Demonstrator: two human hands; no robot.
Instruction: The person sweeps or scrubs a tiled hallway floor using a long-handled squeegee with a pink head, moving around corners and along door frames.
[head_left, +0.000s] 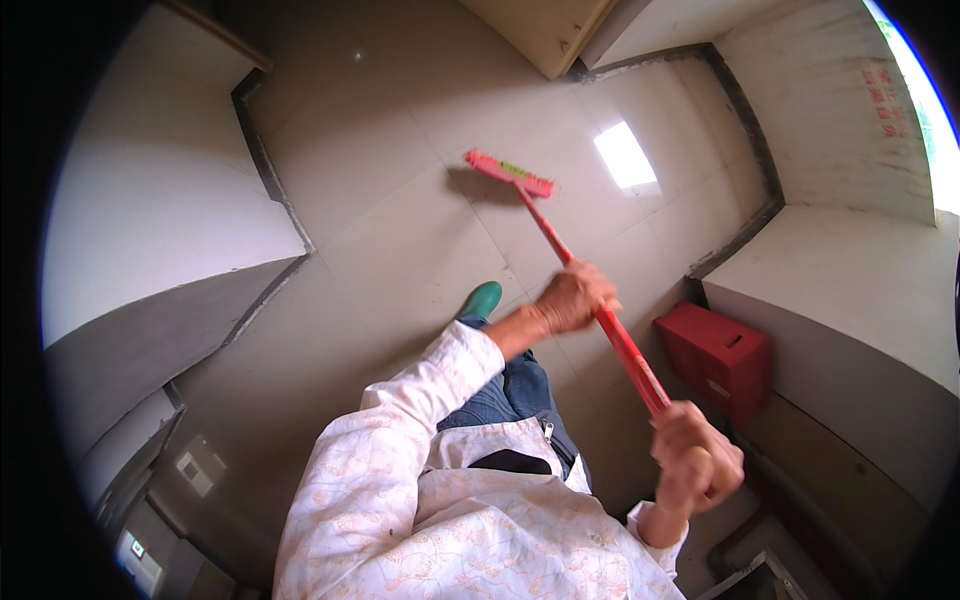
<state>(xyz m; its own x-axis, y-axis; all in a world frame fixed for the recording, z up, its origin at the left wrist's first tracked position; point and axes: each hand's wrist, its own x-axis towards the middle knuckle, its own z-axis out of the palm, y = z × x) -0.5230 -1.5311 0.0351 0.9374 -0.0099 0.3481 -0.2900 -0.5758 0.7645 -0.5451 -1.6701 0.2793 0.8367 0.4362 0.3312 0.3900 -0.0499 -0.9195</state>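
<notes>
A long-handled floor brush (624, 341) with a red handle slants across the view. My left hand (577, 296) is closed around the handle partway down. Higher up, my right hand (696, 454) grips the handle near its top end, slightly blurred. The pink brush head (510, 174), with red and green bristles, is out in front of me over the tiled floor (375, 225). Its shadow falls beside it on the tiles; whether the bristles touch the floor, I cannot tell.
A red metal box (712, 360) stands against the wall at my right. White walls (172, 187) with dark skirting close in on both sides. A pale door (544, 30) juts in at the top. My green boot (481, 300) is below the brush head.
</notes>
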